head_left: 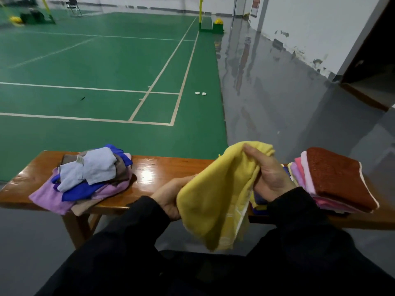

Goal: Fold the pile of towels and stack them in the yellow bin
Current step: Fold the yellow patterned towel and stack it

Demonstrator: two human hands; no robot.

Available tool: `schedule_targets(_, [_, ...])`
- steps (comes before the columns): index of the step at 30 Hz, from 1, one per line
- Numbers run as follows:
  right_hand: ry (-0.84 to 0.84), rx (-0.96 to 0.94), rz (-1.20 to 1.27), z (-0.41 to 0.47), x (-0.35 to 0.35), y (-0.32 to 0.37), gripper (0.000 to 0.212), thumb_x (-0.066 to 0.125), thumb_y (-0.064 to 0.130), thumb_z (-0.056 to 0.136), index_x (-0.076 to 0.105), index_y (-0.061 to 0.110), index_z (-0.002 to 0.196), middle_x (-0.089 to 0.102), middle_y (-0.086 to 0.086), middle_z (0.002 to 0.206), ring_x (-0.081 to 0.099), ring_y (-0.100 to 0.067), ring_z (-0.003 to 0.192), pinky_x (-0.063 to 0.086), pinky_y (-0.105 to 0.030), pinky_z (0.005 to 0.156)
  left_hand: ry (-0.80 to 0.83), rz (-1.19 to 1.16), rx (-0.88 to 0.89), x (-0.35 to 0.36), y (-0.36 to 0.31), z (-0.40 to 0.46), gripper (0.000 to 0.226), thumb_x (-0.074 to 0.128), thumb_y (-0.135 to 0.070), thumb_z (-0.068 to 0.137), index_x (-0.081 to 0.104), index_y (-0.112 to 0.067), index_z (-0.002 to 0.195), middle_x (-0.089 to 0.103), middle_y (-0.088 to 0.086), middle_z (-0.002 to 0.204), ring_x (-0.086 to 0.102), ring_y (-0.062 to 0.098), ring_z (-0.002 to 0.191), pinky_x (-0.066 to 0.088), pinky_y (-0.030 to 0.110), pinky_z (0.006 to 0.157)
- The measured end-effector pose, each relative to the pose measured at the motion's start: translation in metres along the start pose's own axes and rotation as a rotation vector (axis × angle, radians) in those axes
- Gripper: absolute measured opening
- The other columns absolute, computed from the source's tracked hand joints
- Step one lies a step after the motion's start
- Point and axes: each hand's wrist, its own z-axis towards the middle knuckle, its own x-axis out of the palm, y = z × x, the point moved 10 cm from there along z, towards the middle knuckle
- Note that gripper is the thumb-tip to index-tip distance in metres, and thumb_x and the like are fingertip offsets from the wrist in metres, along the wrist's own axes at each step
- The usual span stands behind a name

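Glossy wood forms the bench point(166, 167) that runs across the foreground, with a green badminton court point(96, 71) and grey floor beyond it. Nearest the camera, two black sleeves point(132, 231) are seen reaching forward over the bench's near edge. A yellow towel point(213, 201) is held up between both hands, its lower part hanging loose below the bench edge. The left hand point(168, 197) is closed on the towel's left edge, and the right hand point(269, 174) is clenched around its upper right portion, thumb pressed into the cloth. On the bench to the left, an unfolded pile of towels point(89, 178) is heaped, with a pale blue towel point(92, 167) on top of purple, royal blue and beige ones. To the right, a stack of folded towels point(310, 184) is seen, topped by a rust-brown towel point(339, 178); whether a bin lies beneath cannot be told. Farther off, two small white discs point(200, 93) lie on the court, and a yellow net post point(201, 9) stands at the far end.
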Motion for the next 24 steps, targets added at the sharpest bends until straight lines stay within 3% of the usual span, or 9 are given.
schedule_targets(2, [-0.027, 0.001, -0.029, -0.002, -0.004, 0.016, 0.081, 0.074, 0.061, 0.080, 0.065, -0.002, 0.129, 0.070, -0.023, 0.123, 0.068, -0.034, 0.117, 0.052, -0.048, 0.102, -0.039, -0.036, 0.130, 0.003, -0.030, -0.008, 0.023, 0.063, -0.027, 0.094, 0.070, -0.005, 0.096, 0.069, 0.011, 0.072, 0.069, 0.022, 0.060, 0.059, 0.032, 0.055])
schedule_targets(4, [-0.063, -0.018, -0.050, -0.001, -0.013, 0.035, 0.070, 0.052, 0.065, 0.095, 0.067, 0.003, 0.124, 0.073, -0.019, 0.119, 0.070, -0.029, 0.114, 0.054, -0.046, 0.098, -0.081, -0.041, 0.297, -0.004, -0.070, -0.014, 0.029, 0.061, -0.032, 0.098, 0.074, -0.009, 0.089, 0.072, 0.010, 0.078, 0.071, 0.021, 0.067, 0.061, 0.032, 0.062])
schedule_targets(7, [-0.113, -0.124, -0.059, -0.005, -0.020, 0.068, 0.032, 0.066, 0.037, 0.096, 0.068, 0.009, 0.112, 0.074, -0.013, 0.110, 0.070, -0.026, 0.107, 0.059, -0.044, 0.091, -0.121, -0.020, 0.439, -0.008, -0.122, -0.027, 0.039, 0.067, -0.041, 0.094, 0.072, -0.005, 0.108, 0.071, 0.011, 0.095, 0.071, 0.023, 0.085, 0.061, 0.037, 0.076])
schedule_targets(9, [-0.130, -0.175, -0.055, -0.008, -0.019, 0.082, 0.026, 0.075, 0.025, 0.088, 0.069, 0.011, 0.109, 0.074, -0.010, 0.102, 0.070, -0.025, 0.102, 0.058, -0.045, 0.090, -0.123, -0.057, 0.454, -0.004, -0.139, -0.031, 0.047, 0.070, -0.043, 0.091, 0.067, -0.003, 0.116, 0.070, 0.013, 0.097, 0.070, 0.026, 0.087, 0.061, 0.041, 0.078])
schedule_targets(15, [-0.118, -0.160, 0.081, 0.001, -0.011, 0.095, 0.020, 0.072, 0.033, 0.093, 0.070, 0.016, 0.102, 0.076, -0.008, 0.100, 0.073, -0.023, 0.100, 0.060, -0.045, 0.087, -0.104, -0.016, 0.564, -0.012, -0.164, -0.038, 0.028, 0.065, -0.027, 0.096, 0.067, -0.003, 0.109, 0.070, 0.009, 0.088, 0.070, 0.018, 0.078, 0.063, 0.036, 0.079])
schedule_targets(18, [-0.138, -0.227, 0.006, 0.009, -0.017, 0.106, 0.024, 0.077, 0.032, 0.090, 0.072, 0.013, 0.105, 0.074, -0.010, 0.101, 0.071, -0.024, 0.102, 0.059, -0.046, 0.092, -0.571, 0.504, 0.823, -0.037, -0.201, -0.060, 0.037, 0.066, -0.036, 0.097, 0.065, 0.000, 0.088, 0.059, 0.007, 0.074, 0.056, 0.017, 0.064, 0.048, 0.027, 0.055])
schedule_targets(20, [-0.157, -0.256, -0.034, 0.012, -0.018, 0.108, 0.020, 0.080, 0.027, 0.088, 0.072, 0.012, 0.100, 0.073, -0.009, 0.095, 0.071, -0.024, 0.095, 0.058, -0.048, 0.094, -0.860, 0.806, 0.878, -0.045, -0.217, -0.073, 0.056, 0.065, -0.054, 0.092, 0.063, 0.001, 0.081, 0.053, 0.009, 0.073, 0.051, 0.019, 0.069, 0.042, 0.031, 0.060])
schedule_targets(21, [-0.176, -0.264, -0.037, 0.014, -0.020, 0.108, 0.021, 0.081, 0.026, 0.087, 0.072, 0.012, 0.099, 0.073, -0.010, 0.094, 0.071, -0.024, 0.095, 0.058, -0.049, 0.093, -0.831, 0.729, 0.812, -0.051, -0.214, -0.069, 0.057, 0.066, -0.059, 0.089, 0.064, -0.002, 0.086, 0.058, 0.010, 0.078, 0.056, 0.021, 0.076, 0.046, 0.033, 0.068])
schedule_targets(24, [-0.158, -0.246, 0.043, 0.019, -0.018, 0.103, 0.024, 0.076, 0.027, 0.093, 0.070, 0.009, 0.107, 0.073, -0.018, 0.116, 0.070, -0.031, 0.113, 0.058, -0.048, 0.094, -0.140, 0.217, 0.463, -0.026, -0.167, -0.033, 0.056, 0.068, -0.054, 0.089, 0.063, -0.005, 0.116, 0.071, 0.015, 0.110, 0.068, 0.029, 0.104, 0.054, 0.045, 0.096])
